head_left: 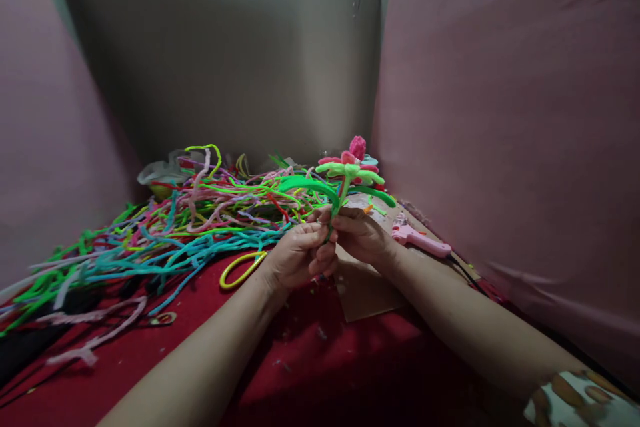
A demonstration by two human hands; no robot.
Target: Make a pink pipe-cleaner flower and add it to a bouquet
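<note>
Both hands meet around the stem of a pipe-cleaner flower (350, 172), held upright over the table. It has a fuzzy pink centre, pink petals, light green sepals below them and long green leaves (307, 185) curving out to both sides. My left hand (301, 252) is closed, thumb and fingers pinching the lower stem. My right hand (361, 232) is closed on the stem just above, its fingertips touching those of the left. The stem's lower end is mostly hidden by the fingers.
A big heap of coloured pipe cleaners (200, 227) spreads over the red cloth (300, 360) at left. Yellow-handled scissors (243, 271) lie near my left wrist. At right, a pink glue gun (421, 240) with a black cord rests by a cardboard sheet (370, 290). Pink panels (510, 100) stand either side.
</note>
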